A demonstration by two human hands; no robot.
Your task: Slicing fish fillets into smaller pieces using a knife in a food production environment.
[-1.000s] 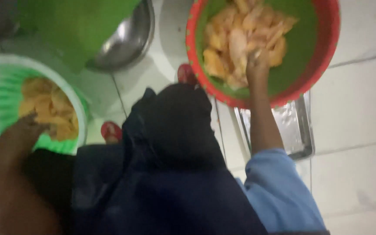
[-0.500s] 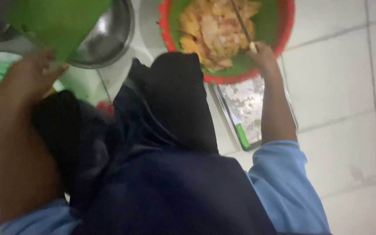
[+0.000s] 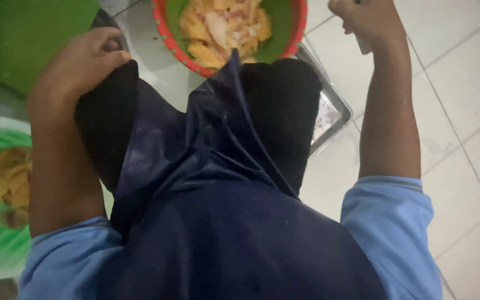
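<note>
Two hands up: left hand (image 3: 81, 61) rests loose on the knee; right hand (image 3: 365, 22) clenches a knife handle. Keep blade clear of red basin (image 3: 165, 28).

A red-rimmed green basin (image 3: 284, 41) heaped with pale yellow-orange cut pieces (image 3: 220, 28) is seen on the tiled floor at twelve o'clock, partly cut off by the frame's top edge. A slim grey object (image 3: 364, 44), mostly hidden, is gripped at one o'clock.
</note>
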